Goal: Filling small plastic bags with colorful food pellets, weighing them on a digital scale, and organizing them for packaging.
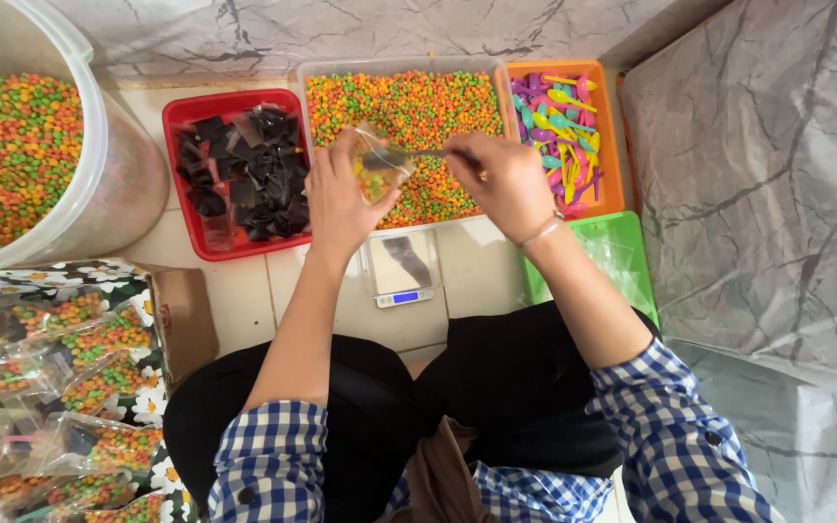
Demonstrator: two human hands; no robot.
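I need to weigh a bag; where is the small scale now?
The small scale sits on the floor, centre of the head view, below the clear tray of coloured balls, between the person's forearms.

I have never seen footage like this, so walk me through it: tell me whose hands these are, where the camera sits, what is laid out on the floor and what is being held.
There is no machine here. One camera, worn on a seated person's head, looks down at their own two bare hands.

The left hand holds a small clear bag open. The right hand holds a spoon that reaches into the bag's mouth.

Both hands hover over a clear tray of small orange, green and yellow beads. To its left is a red tray of black packets, to its right an orange tray of coloured plastic spoons. A small scale sits below the hands, a green tray beside it.

At far left are a big tub of beads and a pile of filled bags.
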